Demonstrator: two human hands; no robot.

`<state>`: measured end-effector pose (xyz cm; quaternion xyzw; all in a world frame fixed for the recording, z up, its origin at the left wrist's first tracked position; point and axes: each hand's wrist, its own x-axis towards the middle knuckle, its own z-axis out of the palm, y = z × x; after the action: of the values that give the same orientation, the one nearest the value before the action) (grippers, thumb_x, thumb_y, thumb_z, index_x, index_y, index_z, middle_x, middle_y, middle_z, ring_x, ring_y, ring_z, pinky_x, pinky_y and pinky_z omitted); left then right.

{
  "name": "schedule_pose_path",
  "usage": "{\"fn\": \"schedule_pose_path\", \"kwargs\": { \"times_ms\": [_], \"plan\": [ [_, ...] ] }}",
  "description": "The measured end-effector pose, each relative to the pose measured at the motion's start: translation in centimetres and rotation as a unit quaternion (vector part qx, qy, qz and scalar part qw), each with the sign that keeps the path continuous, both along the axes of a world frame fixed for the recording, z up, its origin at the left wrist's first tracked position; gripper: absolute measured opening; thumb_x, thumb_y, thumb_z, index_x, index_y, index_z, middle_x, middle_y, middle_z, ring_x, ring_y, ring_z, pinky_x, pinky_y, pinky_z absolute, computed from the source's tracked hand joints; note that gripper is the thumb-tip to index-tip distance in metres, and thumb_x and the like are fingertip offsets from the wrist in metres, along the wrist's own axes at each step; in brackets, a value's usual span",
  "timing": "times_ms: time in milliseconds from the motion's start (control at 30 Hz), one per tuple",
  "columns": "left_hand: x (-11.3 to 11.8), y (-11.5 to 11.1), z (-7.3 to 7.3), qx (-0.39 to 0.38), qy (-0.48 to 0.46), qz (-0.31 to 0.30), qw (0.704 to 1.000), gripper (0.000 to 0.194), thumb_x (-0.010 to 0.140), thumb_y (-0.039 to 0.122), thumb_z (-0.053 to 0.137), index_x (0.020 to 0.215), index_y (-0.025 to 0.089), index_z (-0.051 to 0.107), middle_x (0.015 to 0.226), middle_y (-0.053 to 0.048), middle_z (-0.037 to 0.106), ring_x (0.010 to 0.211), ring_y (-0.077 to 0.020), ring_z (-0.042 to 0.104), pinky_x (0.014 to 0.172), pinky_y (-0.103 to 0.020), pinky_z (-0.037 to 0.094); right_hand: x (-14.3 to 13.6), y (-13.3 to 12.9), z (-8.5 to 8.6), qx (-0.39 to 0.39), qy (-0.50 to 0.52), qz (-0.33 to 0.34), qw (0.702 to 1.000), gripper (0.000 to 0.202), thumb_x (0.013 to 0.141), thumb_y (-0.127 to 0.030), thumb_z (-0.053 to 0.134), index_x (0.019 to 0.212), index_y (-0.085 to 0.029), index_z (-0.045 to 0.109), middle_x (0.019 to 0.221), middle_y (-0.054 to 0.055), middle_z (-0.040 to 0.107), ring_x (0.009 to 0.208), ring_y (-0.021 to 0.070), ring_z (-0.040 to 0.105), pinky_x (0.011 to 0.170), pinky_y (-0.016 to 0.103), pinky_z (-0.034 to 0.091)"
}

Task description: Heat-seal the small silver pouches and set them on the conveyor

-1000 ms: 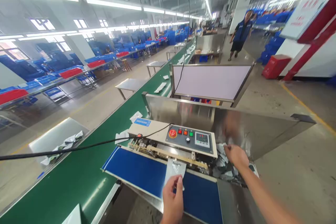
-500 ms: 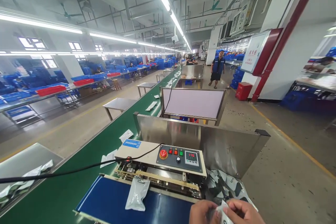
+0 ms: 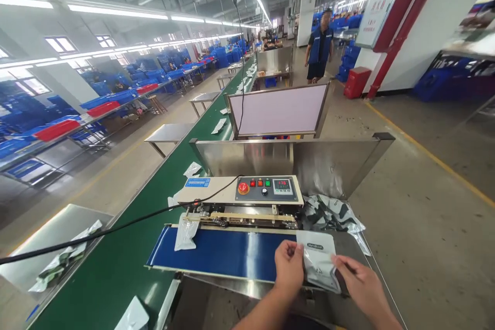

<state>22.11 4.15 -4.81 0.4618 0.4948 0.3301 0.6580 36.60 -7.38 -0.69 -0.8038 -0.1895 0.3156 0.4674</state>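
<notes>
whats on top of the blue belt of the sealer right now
One clear pouch lies on the blue belt near its left end, its top edge at the sealing rail. The belt's right end is covered by the left hand and the held pouch.

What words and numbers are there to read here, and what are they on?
"116": red digits on the sealing machine's display.
Pouch held by the left hand and right hand: small dark logo, too blurred to read.
Blue label on the machine: too small to read.
Wall sign: red characters, too blurred to read.
</notes>
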Motion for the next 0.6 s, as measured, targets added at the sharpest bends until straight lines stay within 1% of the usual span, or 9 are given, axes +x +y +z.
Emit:
{"fn": "schedule_pose_path", "kwargs": {
  "times_ms": [67, 100, 167, 267, 333, 400, 467, 533, 600],
  "plan": [
    [1.0, 0.9, -0.3, -0.075, 0.005, 0.013, 0.997, 0.063, 0.064, 0.069, 0.101, 0.075, 0.016, 0.07, 0.063, 0.0, 0.061, 0.057, -0.0108, 0.047, 0.056, -0.024, 0.037, 0.5, 0.6, -0.4, 0.0, 0.086, -0.045, 0.995, 0.053, 0.06, -0.073, 0.08, 0.073, -0.022, 0.082, 0.073, 0.01, 0.076, 0.069, 0.0292, 0.071, 0.061, 0.033, 0.057],
    [1.7, 1.3, -0.4, -0.109, 0.002, 0.015, 0.994, 0.06, 0.062, 0.063, 0.104, 0.075, 0.015, 0.07, 0.063, 0.0, 0.062, 0.055, -0.01, 0.048, 0.054, -0.023, 0.038, 0.7, 1.0, -0.8, 0.011, 0.133, -0.068, 0.989, 0.051, 0.06, -0.07, 0.082, 0.073, -0.021, 0.08, 0.068, 0.008, 0.072, 0.064, 0.0259, 0.067, 0.057, 0.032, 0.054],
    [2.8, 2.2, -0.4, -0.166, -0.007, 0.021, 0.986, 0.053, 0.062, 0.051, 0.107, 0.075, 0.014, 0.071, 0.066, -0.002, 0.067, 0.055, -0.0105, 0.053, 0.055, -0.023, 0.044, 1.0, 1.9, -1.8, 0.038, 0.203, -0.107, 0.973, 0.048, 0.058, -0.064, 0.085, 0.073, -0.02, 0.076, 0.059, 0.002, 0.062, 0.055, 0.0198, 0.057, 0.052, 0.03, 0.047],
    [3.6, 3.5, 0.0, -0.24, -0.001, 0.033, 0.97, 0.044, 0.065, 0.039, 0.107, 0.078, 0.015, 0.073, 0.073, -0.005, 0.074, 0.059, -0.0141, 0.064, 0.057, -0.025, 0.054, 1.3, 3.6, -3.0, 0.053, 0.23, -0.124, 0.964, 0.046, 0.055, -0.057, 0.089, 0.073, -0.019, 0.071, 0.053, -0.004, 0.05, 0.051, 0.014, 0.046, 0.048, 0.027, 0.036],
    [3.2, 4.4, 0.4, -0.262, 0.007, 0.044, 0.964, 0.041, 0.066, 0.035, 0.106, 0.079, 0.015, 0.073, 0.075, -0.006, 0.076, 0.061, -0.0161, 0.068, 0.058, -0.027, 0.056, 1.3, 4.8, -3.4, 0.049, 0.236, -0.112, 0.964, 0.046, 0.055, -0.055, 0.09, 0.072, -0.019, 0.069, 0.053, -0.006, 0.047, 0.05, 0.0129, 0.044, 0.048, 0.026, 0.035],
    [2.3, 5.1, 0.5, -0.255, 0.008, 0.059, 0.965, 0.041, 0.066, 0.037, 0.105, 0.08, 0.015, 0.073, 0.077, -0.007, 0.077, 0.063, -0.0173, 0.07, 0.058, -0.027, 0.058, 0.9, 6.1, -3.4, 0.043, 0.248, -0.089, 0.964, 0.045, 0.058, -0.053, 0.092, 0.072, -0.019, 0.068, 0.053, -0.005, 0.048, 0.05, 0.0134, 0.047, 0.048, 0.026, 0.038],
    [1.0, 5.7, 0.5, -0.232, 0.0, 0.074, 0.97, 0.044, 0.066, 0.041, 0.106, 0.081, 0.015, 0.073, 0.078, -0.008, 0.078, 0.065, -0.0175, 0.071, 0.059, -0.027, 0.058, 0.2, 7.4, -3.0, 0.036, 0.265, -0.058, 0.962, 0.043, 0.062, -0.05, 0.094, 0.075, -0.018, 0.07, 0.057, -0.002, 0.055, 0.053, 0.0151, 0.054, 0.05, 0.027, 0.046],
    [-0.7, 5.9, 0.3, -0.203, -0.01, 0.083, 0.976, 0.045, 0.067, 0.044, 0.105, 0.083, 0.014, 0.075, 0.077, -0.007, 0.078, 0.064, -0.0164, 0.069, 0.059, -0.026, 0.057, -0.5, 8.1, -2.4, 0.024, 0.284, -0.017, 0.958, 0.041, 0.066, -0.047, 0.096, 0.08, -0.016, 0.073, 0.066, 0.003, 0.066, 0.062, 0.0189, 0.065, 0.058, 0.029, 0.057],
    [-2.8, 5.9, 0.0, -0.165, -0.017, 0.093, 0.982, 0.045, 0.071, 0.047, 0.103, 0.088, 0.013, 0.079, 0.078, -0.008, 0.078, 0.067, -0.0164, 0.07, 0.062, -0.026, 0.057, -0.9, 7.9, -1.8, 0.002, 0.287, 0.02, 0.958, 0.04, 0.069, -0.046, 0.096, 0.085, -0.016, 0.076, 0.082, 0.011, 0.076, 0.076, 0.0247, 0.076, 0.068, 0.034, 0.065]
  ]
}}
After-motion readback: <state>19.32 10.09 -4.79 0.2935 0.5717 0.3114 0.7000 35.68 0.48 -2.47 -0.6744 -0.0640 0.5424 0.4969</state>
